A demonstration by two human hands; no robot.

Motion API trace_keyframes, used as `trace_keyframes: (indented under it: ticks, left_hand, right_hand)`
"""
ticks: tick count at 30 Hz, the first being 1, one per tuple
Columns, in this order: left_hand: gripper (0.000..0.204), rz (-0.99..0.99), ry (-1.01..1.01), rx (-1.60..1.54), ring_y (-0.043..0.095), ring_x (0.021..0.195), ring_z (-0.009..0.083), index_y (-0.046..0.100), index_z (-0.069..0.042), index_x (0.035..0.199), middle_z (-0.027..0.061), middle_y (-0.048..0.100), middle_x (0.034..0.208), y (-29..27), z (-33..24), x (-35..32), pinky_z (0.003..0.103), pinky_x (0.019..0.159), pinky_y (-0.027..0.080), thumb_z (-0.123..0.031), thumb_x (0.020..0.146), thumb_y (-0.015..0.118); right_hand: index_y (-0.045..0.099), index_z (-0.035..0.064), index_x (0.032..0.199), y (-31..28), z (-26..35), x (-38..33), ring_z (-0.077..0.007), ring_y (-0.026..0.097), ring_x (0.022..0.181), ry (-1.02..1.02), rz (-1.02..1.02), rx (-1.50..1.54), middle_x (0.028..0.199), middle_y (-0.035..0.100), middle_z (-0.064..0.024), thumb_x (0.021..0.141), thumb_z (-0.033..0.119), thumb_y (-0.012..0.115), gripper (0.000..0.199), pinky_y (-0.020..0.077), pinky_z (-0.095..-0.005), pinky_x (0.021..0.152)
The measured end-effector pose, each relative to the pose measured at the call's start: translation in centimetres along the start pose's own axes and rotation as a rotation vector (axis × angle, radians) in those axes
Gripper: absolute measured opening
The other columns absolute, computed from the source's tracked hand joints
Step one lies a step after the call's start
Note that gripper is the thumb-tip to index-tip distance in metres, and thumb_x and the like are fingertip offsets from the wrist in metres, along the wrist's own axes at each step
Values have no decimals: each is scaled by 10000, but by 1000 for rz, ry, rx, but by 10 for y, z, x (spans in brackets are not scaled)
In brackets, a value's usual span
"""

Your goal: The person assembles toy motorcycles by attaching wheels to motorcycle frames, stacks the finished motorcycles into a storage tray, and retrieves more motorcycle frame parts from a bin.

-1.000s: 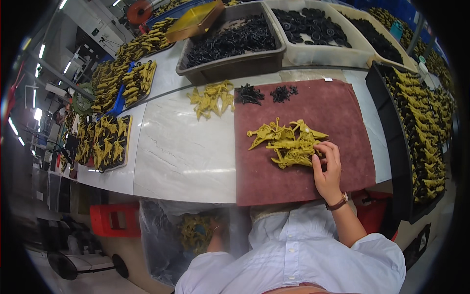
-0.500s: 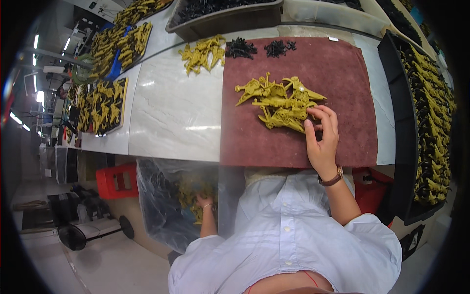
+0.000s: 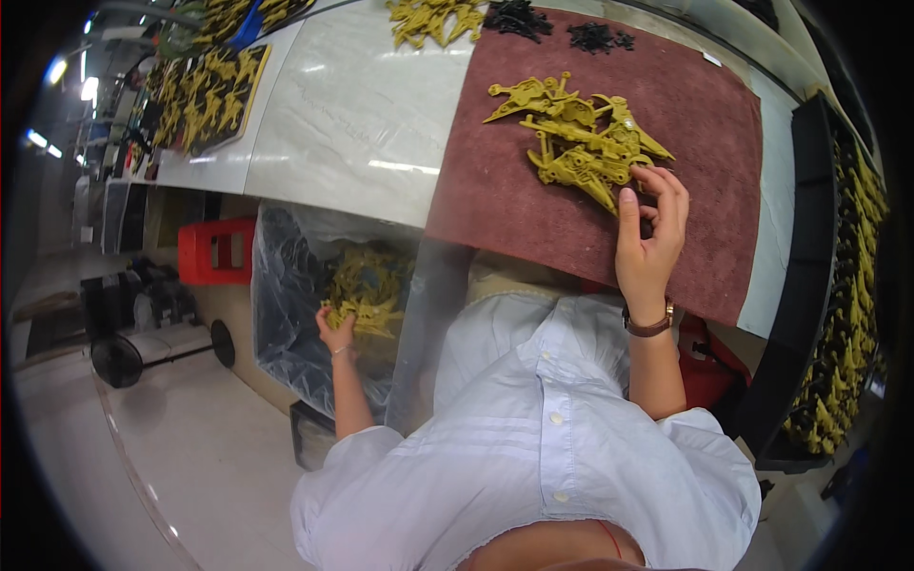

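Observation:
A loose pile of olive-yellow moulded plastic parts (image 3: pixel 581 138) lies on a dark red cloth (image 3: pixel 705 228). At its near right edge rests my right hand (image 3: pixel 653 224), open, with curved fingers, thumb apart and fingertips at the outermost part. Down at the left, my left hand (image 3: pixel 335 331) is closed on several yellow plastic parts (image 3: pixel 369 319) over a bin lined with clear plastic (image 3: pixel 286 333). More yellow parts lie in that bin, beyond the hand. The exact shape of what the left fingers pinch is hard to make out.
Small black parts (image 3: pixel 517 21) lie in heaps at the cloth's far edge, beside another yellow pile (image 3: pixel 433 19). A black tray (image 3: pixel 809 238) of yellow and black parts stands along the right. A filled board (image 3: pixel 205 100) sits far left; a red stool (image 3: pixel 217 252) stands below the table.
My left hand has come up from deeper in the bin and moved left, now with yellow parts in its fingers. My right hand stays beside the pile; the view has shifted.

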State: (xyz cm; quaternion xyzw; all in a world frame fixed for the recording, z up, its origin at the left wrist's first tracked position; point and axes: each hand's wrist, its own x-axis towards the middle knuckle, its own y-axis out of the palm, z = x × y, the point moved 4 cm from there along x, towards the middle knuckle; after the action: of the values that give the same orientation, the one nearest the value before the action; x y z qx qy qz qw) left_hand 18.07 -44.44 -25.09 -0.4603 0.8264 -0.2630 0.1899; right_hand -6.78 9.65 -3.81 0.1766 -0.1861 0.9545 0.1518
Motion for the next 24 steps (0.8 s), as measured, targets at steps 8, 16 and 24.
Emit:
trace_keyframes:
  ticks: [8,16,24]
  left_hand:
    - [510,-27,99,25,570,948,182,542,-75,1080,69,595,1049,-31,-108,-27,303,830,461,-13,623,759]
    - [474,57,-431,-453,590,853,184,480,-148,1111,40,556,1029,-25,-46,-25,310,653,500,0,715,694]
    - [520,81,-383,-563,593,909,213,430,-156,1151,74,532,1091,-12,-76,-44,341,689,553,82,738,639]
  right_hand:
    - [617,44,1098,-1,-13,-4,-187,543,1051,10,-9,2,1204,494,-122,897,103,593,211,499,-278,755]
    - [571,3,1152,2,-14,-4,-156,569,1015,-35,31,12,1210,460,-113,925,138,582,264,523,-251,763]
    - [562,10,1164,1,-17,-5,-150,562,1021,-11,23,10,1198,463,-107,927,142,582,272,516,-246,753]
